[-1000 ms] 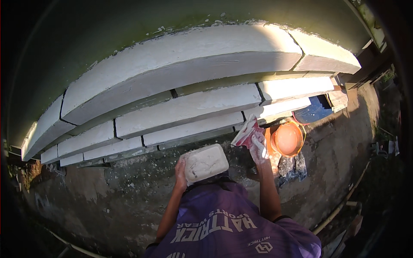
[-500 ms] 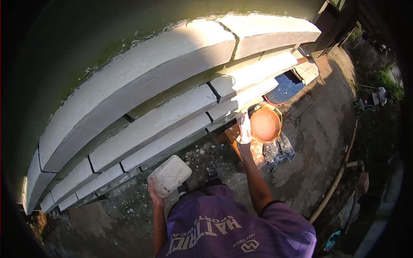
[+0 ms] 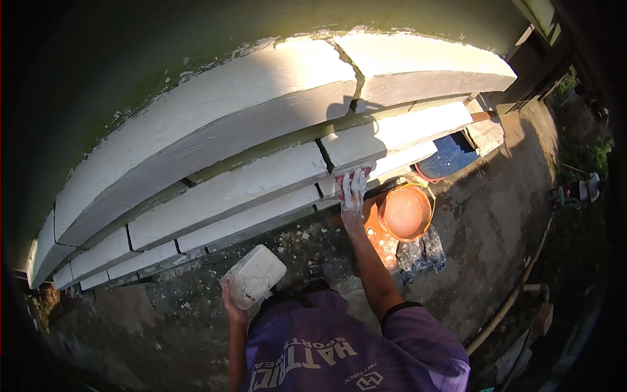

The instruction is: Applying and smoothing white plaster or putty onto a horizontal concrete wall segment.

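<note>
My left hand (image 3: 232, 297) grips the edge of a white rectangular tub (image 3: 260, 273), smeared inside and out with pale plaster. My right hand (image 3: 353, 195), whitened with the same stuff, is closed on a small red pad (image 3: 341, 183) whose exact kind is mostly hidden by the fingers. The pad is against the front edge of the middle white ledge (image 3: 379, 137), just right of a dark vertical gap. Beside that hand stands an orange bucket (image 3: 385, 228) with cloudy, pinkish liquid (image 3: 406, 210) in it.
White ledges (image 3: 196, 98) step down from a green wall (image 3: 196, 26). A blue tub (image 3: 454, 153) with a red rim sits beyond the bucket. Crumpled dark plastic (image 3: 423, 253) lies nearer. A long pipe (image 3: 516, 291) crosses the stained concrete floor (image 3: 470, 242) on the right.
My right hand has moved from beside the bucket left to the ledge, bringing the pad against it. The left hand still holds the tub in about the same place.
</note>
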{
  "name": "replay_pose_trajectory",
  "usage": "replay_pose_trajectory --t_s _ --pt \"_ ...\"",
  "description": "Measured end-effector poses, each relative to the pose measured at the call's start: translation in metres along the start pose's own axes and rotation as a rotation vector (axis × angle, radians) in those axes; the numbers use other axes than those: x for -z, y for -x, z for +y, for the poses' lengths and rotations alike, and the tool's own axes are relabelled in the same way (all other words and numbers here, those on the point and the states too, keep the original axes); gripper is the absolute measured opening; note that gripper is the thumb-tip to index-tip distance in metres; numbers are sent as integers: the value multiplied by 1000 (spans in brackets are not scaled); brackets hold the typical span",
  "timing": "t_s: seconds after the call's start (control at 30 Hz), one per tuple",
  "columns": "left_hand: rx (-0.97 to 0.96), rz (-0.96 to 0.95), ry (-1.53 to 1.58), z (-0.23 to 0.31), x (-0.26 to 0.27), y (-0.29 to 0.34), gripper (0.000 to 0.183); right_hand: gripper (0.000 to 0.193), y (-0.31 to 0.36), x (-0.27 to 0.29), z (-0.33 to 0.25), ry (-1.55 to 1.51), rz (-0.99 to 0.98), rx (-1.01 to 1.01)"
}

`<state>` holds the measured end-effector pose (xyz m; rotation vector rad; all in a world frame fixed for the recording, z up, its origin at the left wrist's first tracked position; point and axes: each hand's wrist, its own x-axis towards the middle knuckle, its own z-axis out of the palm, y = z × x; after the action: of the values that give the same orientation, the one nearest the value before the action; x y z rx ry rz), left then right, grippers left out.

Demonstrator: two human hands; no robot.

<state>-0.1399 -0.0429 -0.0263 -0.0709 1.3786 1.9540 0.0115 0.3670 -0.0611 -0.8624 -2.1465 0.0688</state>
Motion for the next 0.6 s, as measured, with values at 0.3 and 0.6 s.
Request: replay_pose_trajectory --t_s 0.3,0.6 --pt "0 -43 46 1 -31 16 57 63 32 28 -2 -116 42 10" --pt "31 -20 -1 -7 -39 17 58 64 -9 1 11 -101 26 32"
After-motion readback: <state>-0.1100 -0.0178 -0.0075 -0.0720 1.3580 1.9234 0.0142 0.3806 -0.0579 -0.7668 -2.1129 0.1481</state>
